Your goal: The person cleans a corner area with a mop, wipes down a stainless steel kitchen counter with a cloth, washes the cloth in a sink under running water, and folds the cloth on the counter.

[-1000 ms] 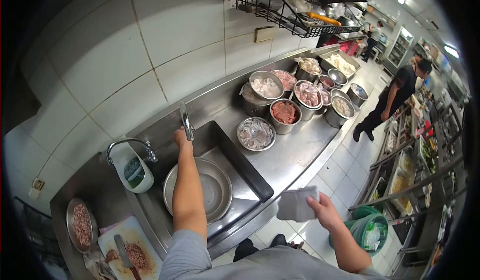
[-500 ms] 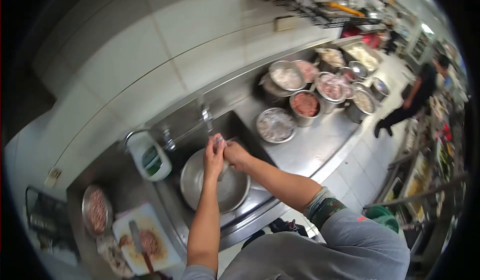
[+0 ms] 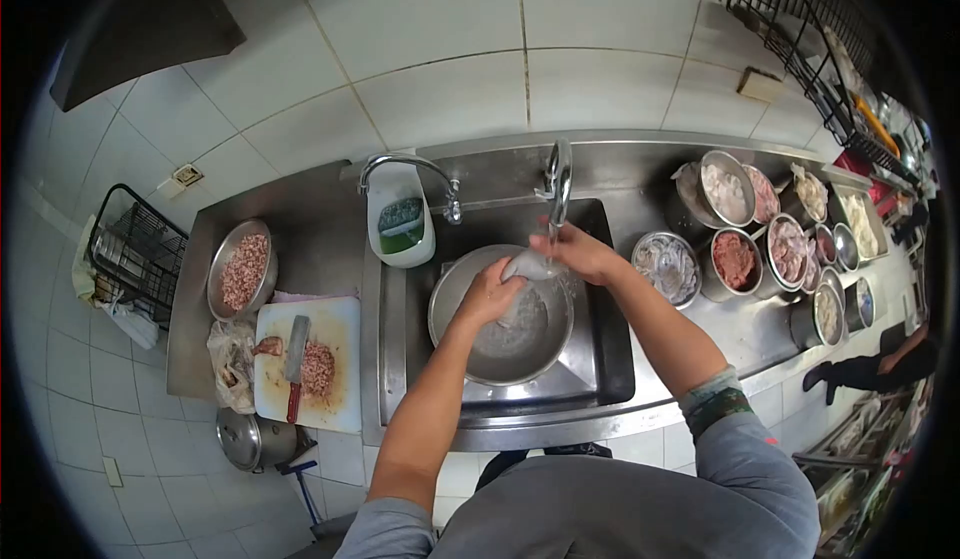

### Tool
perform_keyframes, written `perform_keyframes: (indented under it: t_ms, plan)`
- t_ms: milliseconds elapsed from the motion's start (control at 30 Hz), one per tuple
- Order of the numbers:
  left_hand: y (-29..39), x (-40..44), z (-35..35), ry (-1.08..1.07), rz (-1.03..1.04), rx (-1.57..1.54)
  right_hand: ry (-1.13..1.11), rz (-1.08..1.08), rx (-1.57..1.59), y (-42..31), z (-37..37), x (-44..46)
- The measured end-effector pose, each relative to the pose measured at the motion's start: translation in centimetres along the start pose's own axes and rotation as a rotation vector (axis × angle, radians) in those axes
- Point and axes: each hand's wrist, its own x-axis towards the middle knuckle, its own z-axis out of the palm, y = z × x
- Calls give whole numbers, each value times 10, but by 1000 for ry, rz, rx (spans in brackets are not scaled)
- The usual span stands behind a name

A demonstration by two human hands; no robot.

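A pale, whitish, slick-looking piece of food (image 3: 535, 267) is held above a round metal bowl (image 3: 447, 331) in the sink. My left hand (image 3: 488, 295) is closed around its left end. On the other side my right hand (image 3: 585, 255) has its fingers on the piece, directly below the faucet (image 3: 561, 174), which partly covers them. Water appears to run over the piece and collects, frothy, in the bowl. I cannot make out the kind of food.
Left of the sink, a cleaver (image 3: 298, 349) and minced meat (image 3: 318, 369) lie on a white cutting board (image 3: 345, 334), near a bowl of chopped meat (image 3: 243, 271). A sponge container (image 3: 405, 194) stands behind. Several metal pots (image 3: 738, 281) of meat fill the right counter. A person (image 3: 900, 359) is far right.
My view has swung left and levelled over the sink. My hands, earlier close together at the faucet, are now farther apart, with the pale piece visible between them.
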Motion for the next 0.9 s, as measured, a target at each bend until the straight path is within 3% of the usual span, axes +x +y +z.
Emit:
perform_keyframes:
  t_ms: [67, 133, 167, 200, 333, 433, 567, 633, 667, 767, 833, 900]
  plan:
    - [2, 6, 1, -81, -136, -300, -166, -407, -376, -16, -15, -29]
    - [35, -2, -2, -169, -368, -621, -185, -402, -252, -9, -14, -37]
    - [30, 2, 1, -221, -364, -659, -181, -403, -188, -5, -15, -39]
    - [23, 7, 5, -274, -357, -695, -202, -225, 107, 8, -12, -33]
    - [23, 0, 20, -255, -487, -929, 90, 60, 254, 32, 3, -29]
    - [-21, -3, 30, -137, -363, -868, 322, 189, 249, 64, 24, -9]
    - [-73, -13, 56, 212, -380, -932, 40, 281, 528, 33, 40, -15]
    - [-84, -12, 68, 521, -463, -895, 19, 296, 395, 34, 41, -13]
    - [-73, -14, 69, 621, -527, -915, 4, 280, 388, 36, 41, -14]
    - [-81, -7, 79, 774, -404, -496, 54, 255, 285, 41, 47, -7]
    - [-50, 0, 89, 924, -210, -92, 130, 270, 247, 40, 54, -3]
    - [-7, 14, 104, 775, -135, -407, 211, 309, 261, 33, 63, -2]
